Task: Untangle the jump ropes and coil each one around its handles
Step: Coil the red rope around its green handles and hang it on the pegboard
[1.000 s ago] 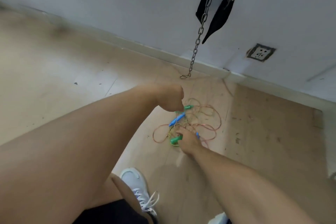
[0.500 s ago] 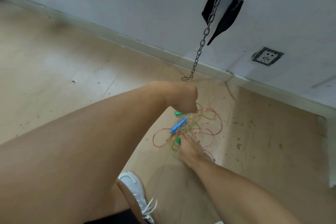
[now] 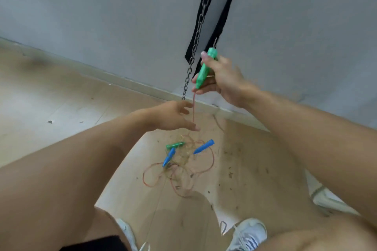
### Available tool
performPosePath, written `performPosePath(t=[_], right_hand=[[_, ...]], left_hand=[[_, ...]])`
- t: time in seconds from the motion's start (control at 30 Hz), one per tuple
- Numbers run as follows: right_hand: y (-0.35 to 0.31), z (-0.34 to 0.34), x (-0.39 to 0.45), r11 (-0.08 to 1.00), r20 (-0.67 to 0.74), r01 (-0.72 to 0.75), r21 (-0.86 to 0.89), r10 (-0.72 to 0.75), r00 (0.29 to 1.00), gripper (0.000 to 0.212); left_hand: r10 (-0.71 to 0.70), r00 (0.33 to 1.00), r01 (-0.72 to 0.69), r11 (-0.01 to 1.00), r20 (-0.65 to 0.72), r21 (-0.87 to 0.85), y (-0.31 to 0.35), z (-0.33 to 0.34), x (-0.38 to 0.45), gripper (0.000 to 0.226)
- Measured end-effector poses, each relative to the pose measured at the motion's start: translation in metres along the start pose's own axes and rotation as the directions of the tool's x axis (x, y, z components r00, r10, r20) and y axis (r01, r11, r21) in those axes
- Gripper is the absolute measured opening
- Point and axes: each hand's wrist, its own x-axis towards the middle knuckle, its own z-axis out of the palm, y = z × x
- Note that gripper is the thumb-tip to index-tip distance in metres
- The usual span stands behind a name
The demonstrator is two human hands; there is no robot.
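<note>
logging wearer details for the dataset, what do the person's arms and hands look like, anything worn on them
Both arms are bare, with no sleeve in view as far up as the picture shows. The left hand has what looks like a thin ring on one of its fingers, small and hard to tell. The right hand shows no ring, glove or watch. No wristband or strap on either wrist.

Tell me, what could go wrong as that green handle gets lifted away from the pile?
The right hand holds one green handle high while its pink rope still runs into the tangle; pulling harder may tighten knots. The open left hand isn't gripping the rope, so the pile could drag along. The lifted handle is near the hanging chain and might snag it.
</note>
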Motion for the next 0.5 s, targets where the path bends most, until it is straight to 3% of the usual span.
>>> performPosePath(t=[0.07, 0.13, 0.2, 0.27, 0.33, 0.4, 0.5], right_hand=[[-0.035, -0.001, -0.019, 0.961, -0.067, 0.118, 0.249, -0.104, 0.992, 0.025], [-0.058, -0.008, -0.035, 0.855, -0.182, 0.241, 0.46, -0.176, 0.968, 0.027], [-0.067, -0.018, -0.046, 0.767, -0.286, 0.327, 0.552, -0.195, 0.938, 0.026], [-0.056, -0.026, -0.048, 0.835, -0.296, 0.28, 0.475, -0.148, 0.944, 0.021], [-0.026, -0.034, -0.044, 0.956, -0.162, 0.081, 0.281, -0.036, 0.986, 0.022], [0.009, -0.036, -0.043, 0.994, 0.106, -0.102, 0.027, 0.098, 0.989, 0.035], [0.05, -0.03, -0.044, 0.954, 0.464, -0.187, -0.233, 0.278, 0.841, 0.037]], left_hand=[[0.052, 0.999, -0.051, 0.995, 0.01, -0.089, 0.004, 0.007, -0.004, 0.056], [0.083, 0.997, -0.082, 0.992, 0.005, -0.092, 0.005, 0.012, -0.009, 0.026], [0.063, 0.998, -0.065, 0.986, -0.018, -0.154, 0.006, 0.013, -0.016, 0.026], [0.033, 0.997, -0.054, 0.95, -0.072, -0.306, 0.008, 0.013, -0.024, 0.032], [0.037, 0.989, -0.101, 0.882, -0.145, -0.461, 0.015, 0.011, -0.031, 0.033], [0.039, 0.982, -0.142, 0.795, -0.184, -0.59, 0.022, 0.012, -0.035, 0.031], [0.04, 0.964, -0.225, 0.65, -0.263, -0.726, 0.031, 0.013, -0.036, 0.03]])
